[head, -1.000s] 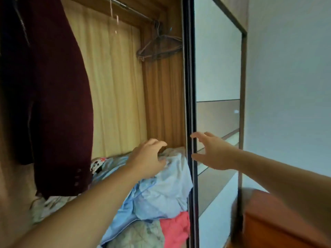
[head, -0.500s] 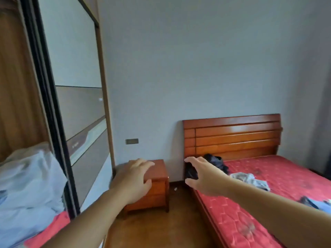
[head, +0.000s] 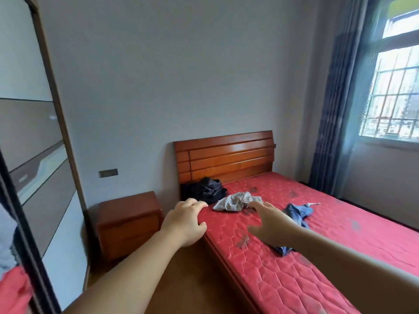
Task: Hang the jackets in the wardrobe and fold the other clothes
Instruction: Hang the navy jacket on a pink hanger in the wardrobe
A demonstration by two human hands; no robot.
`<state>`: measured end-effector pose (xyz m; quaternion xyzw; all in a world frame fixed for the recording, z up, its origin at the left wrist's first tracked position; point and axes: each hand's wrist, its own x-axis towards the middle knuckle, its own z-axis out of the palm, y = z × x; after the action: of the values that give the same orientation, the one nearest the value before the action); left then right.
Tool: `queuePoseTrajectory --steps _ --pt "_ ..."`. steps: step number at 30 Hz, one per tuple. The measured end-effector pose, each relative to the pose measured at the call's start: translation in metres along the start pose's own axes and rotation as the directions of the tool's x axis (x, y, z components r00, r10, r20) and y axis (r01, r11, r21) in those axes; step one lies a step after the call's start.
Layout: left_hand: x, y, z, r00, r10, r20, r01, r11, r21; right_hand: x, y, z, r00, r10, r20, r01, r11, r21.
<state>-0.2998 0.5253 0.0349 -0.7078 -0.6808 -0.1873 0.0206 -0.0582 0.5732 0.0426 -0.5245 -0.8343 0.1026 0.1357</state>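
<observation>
Bed, red mattress: 3 loose garments. Dark jacket by headboard; grey crumpled cloth mid-bed; blue garment beside it. All likely soft, light, limp; best gathered by collar or bunched folds. Left hand and right hand: loosely spread, empty.

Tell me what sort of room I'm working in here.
A bedroom, most likely: a bed with a wooden headboard, a nightstand beside it, a sliding wardrobe door at the left, and loose clothes lying on the mattress.
</observation>
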Motion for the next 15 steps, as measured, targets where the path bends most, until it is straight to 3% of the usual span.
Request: queuePoseTrajectory --steps 4,8,15 --pt "-0.021 0.022 0.0 0.999 0.004 0.042 -0.006 1.0 0.029 -0.032 0.01 0.005 0.997 0.061 -0.057 -0.065 0.995 -0.078" --pt "-0.029 0.006 0.002 0.998 -0.058 0.022 0.057 0.997 0.043 -0.04 0.004 0.015 0.987 -0.094 -0.13 0.039 0.926 -0.376" --pt "0.001 -0.057 0.027 0.984 -0.165 0.066 0.164 0.986 0.021 0.025 -0.028 0.048 0.993 -0.069 -0.091 0.043 0.965 -0.258"
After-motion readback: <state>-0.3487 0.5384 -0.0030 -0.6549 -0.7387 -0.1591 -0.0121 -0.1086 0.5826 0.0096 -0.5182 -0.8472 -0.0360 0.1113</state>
